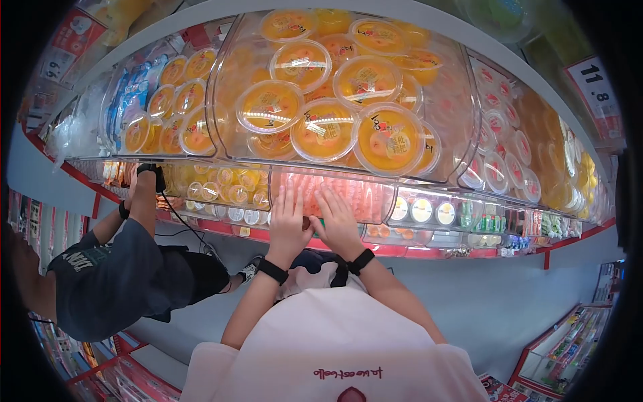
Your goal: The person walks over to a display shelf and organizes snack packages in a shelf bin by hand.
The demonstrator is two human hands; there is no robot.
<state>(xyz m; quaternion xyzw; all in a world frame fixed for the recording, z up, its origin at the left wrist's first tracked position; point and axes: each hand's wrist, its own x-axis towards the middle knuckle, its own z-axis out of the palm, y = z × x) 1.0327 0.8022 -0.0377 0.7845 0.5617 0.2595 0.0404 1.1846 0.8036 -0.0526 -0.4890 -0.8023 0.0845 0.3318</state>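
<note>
While hands [287, 220] [337, 222] overlap pink packs [367, 199], sign [595, 90] reads "11.8"

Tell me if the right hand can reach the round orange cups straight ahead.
Probably yes: the right hand points toward the round orange clear-lidded cups, but must get over the transparent plastic front wall.

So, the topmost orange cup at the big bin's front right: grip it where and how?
Pinch the orange cup by its rim, probably from above: its round lid faces up uncovered, while the bin's front wall and neighbouring cups seem to crowd its sides.
</note>
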